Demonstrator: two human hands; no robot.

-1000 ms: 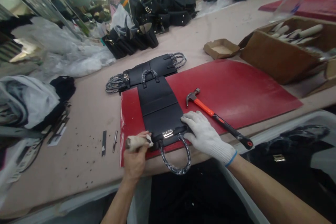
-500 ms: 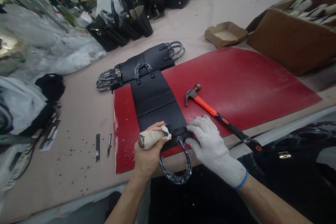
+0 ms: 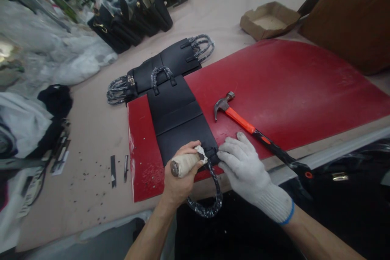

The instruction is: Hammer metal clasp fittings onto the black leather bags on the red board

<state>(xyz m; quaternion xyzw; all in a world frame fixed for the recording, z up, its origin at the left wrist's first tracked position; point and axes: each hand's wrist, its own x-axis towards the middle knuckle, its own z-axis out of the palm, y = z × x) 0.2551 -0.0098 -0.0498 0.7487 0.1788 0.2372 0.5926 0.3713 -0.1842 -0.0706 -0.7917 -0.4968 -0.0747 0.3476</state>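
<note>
My left hand [image 3: 178, 187], bare, is closed around a thick tool with a tape-wrapped handle [image 3: 186, 165]. It stands at the near end of a black leather bag panel [image 3: 178, 120]; its working tip is hidden. My right hand [image 3: 245, 170], in a white knitted glove, has its fingers stretched out at the panel's near right corner and holds nothing I can see. A plastic-wrapped loop handle [image 3: 209, 210] hangs from that end over the table edge. A second wrapped handle [image 3: 163, 70] is at the far end. Beneath the panel lies a red board [image 3: 289, 89].
A claw hammer [image 3: 239, 121] lies on the board, right of the panel. More black panels [image 3: 167, 63] are stacked behind. A thin metal rod [image 3: 126, 168] and a dark strip [image 3: 113, 170] lie at left. Cardboard boxes [image 3: 269, 26] and black bags [image 3: 131, 24] stand at the back.
My left hand and the wrapped tool have shifted right along the panel's near end. My right hand has drawn slightly away from the corner. The camera view has shifted a little.
</note>
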